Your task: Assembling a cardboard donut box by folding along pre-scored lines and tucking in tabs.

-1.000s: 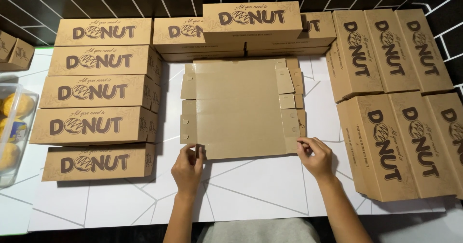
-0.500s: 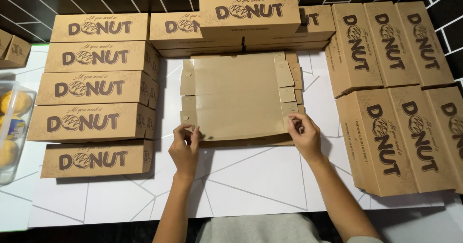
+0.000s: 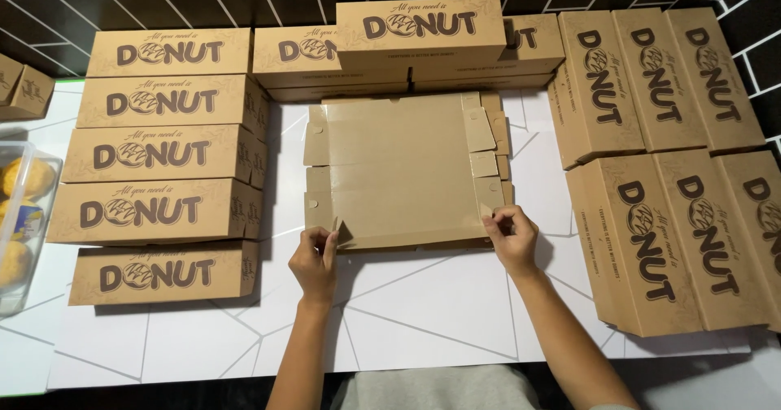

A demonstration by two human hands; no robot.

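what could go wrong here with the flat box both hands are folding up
The left hand and right hand pinch only the near corners of the flat cardboard blank, so the near edge may lift unevenly and crease off its fold line. The blank's far edge sits close against the stacked boxes, so pushing it could shove them.

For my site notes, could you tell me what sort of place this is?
Probably a bakery or doughnut shop's packing table: rows of folded brown pastry boxes, a flat unfolded box blank gripped by the left hand and right hand, and a clear tub of pastries.
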